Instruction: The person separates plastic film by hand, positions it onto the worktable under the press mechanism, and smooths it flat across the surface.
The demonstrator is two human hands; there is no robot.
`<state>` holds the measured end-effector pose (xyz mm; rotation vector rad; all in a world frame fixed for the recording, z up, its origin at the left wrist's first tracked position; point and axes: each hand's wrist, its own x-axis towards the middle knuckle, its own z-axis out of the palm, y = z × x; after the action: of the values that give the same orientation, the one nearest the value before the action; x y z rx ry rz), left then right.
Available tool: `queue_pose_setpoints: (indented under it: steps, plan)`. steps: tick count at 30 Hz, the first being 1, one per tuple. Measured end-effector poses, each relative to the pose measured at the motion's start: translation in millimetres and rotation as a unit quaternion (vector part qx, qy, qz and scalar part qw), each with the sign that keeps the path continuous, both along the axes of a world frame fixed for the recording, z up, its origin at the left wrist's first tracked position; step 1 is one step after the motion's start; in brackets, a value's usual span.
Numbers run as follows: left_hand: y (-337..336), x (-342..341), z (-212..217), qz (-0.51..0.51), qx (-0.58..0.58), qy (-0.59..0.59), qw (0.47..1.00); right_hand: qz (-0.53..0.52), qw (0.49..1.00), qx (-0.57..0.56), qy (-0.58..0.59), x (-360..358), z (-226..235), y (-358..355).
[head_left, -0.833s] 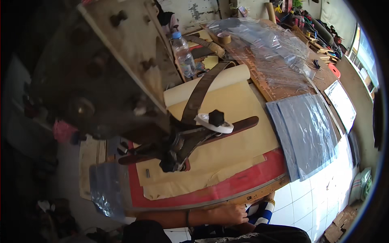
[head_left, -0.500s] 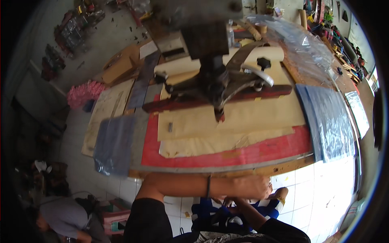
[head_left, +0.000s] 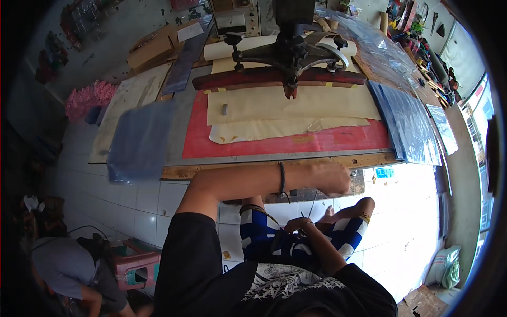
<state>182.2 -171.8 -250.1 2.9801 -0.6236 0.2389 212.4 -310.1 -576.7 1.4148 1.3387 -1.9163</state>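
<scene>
Left hand (head_left: pixel 331 178) fisted at bench edge (head_left: pixel 264 168), grip unclear; right hand (head_left: pixel 297 225) at six o'clock, pinching thread (head_left: pixel 313 203).

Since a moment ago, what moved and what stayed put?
The view swung: the black press arm and red bar now sit at the top middle, square-on. The left hand reaches further right along the table edge. The right hand rests in the lap. The cream sheets on the red mat stayed put.

Press arm (head_left: pixel 280 76) above open cream sheets (head_left: pixel 290 103)
</scene>
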Motion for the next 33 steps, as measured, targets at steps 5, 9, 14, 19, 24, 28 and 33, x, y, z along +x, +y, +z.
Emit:
queue_pose_setpoints:
  steps: [5, 9, 14, 19, 24, 28, 33]
  plan:
    - [-3, 5, 32, -0.007, -0.17, 0.06, 0.984, -0.018, 0.995, 0.09, -0.035, 8, -11, -16]
    - [2, 4, 30, -0.021, -0.281, 0.085, 0.956, 0.057, 0.982, 0.182, 0.017, 8, -24, 15]
    - [5, 10, 34, -0.036, -0.339, 0.083, 0.937, 0.135, 0.953, 0.262, 0.076, -14, -39, 49]
    - [10, 5, 31, -0.045, -0.353, 0.049, 0.933, 0.193, 0.924, 0.304, 0.133, -34, -68, 54]
    - [5, 19, 38, -0.035, -0.365, 0.078, 0.927, 0.194, 0.89, 0.354, 0.21, -27, -106, 38]
    - [5, 17, 30, -0.033, -0.366, 0.082, 0.926, 0.178, 0.867, 0.446, 0.134, -37, -35, 64]
    - [11, 13, 34, -0.018, -0.389, 0.104, 0.915, -0.02, 0.871, 0.448, 0.201, -10, 154, 65]
